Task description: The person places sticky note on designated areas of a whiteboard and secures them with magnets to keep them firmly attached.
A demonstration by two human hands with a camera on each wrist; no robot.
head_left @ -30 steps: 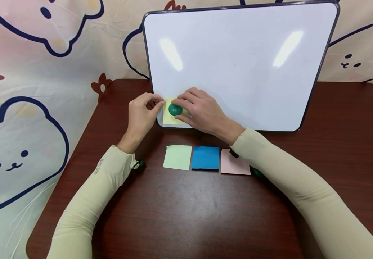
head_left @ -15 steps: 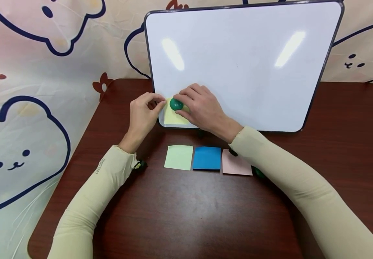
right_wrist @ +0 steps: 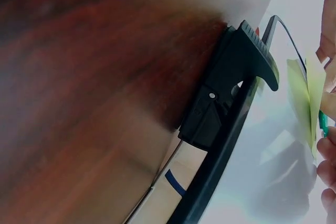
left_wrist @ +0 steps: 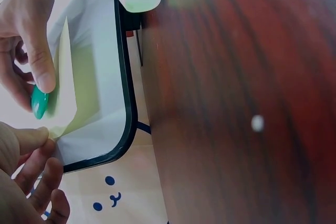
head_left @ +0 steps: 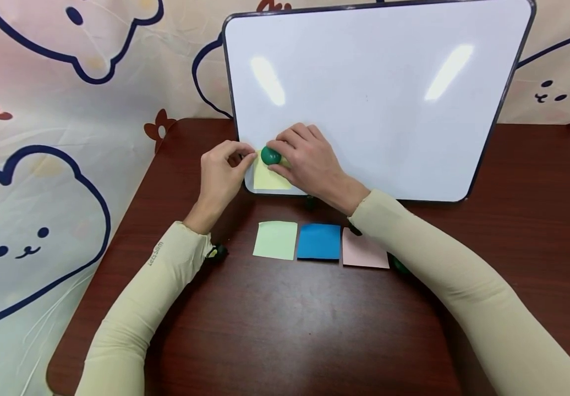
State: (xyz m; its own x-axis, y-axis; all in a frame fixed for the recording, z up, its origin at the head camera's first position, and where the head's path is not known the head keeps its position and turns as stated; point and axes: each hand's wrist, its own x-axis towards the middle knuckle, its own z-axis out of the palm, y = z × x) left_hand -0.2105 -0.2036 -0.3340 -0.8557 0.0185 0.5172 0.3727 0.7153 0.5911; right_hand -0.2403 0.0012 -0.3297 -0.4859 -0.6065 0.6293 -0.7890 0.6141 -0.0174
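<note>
Your left hand [head_left: 220, 169] is pinching a square pale-yellow paper note [head_left: 271, 180] at its upper left, over the lower left of the black-framed whiteboard [head_left: 364, 121]; your right hand [head_left: 311, 159] is gripping a round green magnet [head_left: 270, 155] over it. Bottom edge is standing off the whiteboard; releasing early could be skewing the note. Below the whiteboard, pale-green [head_left: 275, 240], blue [head_left: 318, 241] and pink [head_left: 366, 250] paper squares are lying on the reddish-brown counter [head_left: 265, 330].

We pinch the yellow note [head_left: 269, 180] with our left hand [head_left: 222, 171] at the lower left of the whiteboard [head_left: 374, 121]; our right hand [head_left: 311, 158] grips a round green piece [head_left: 270, 156] over it.
</note>
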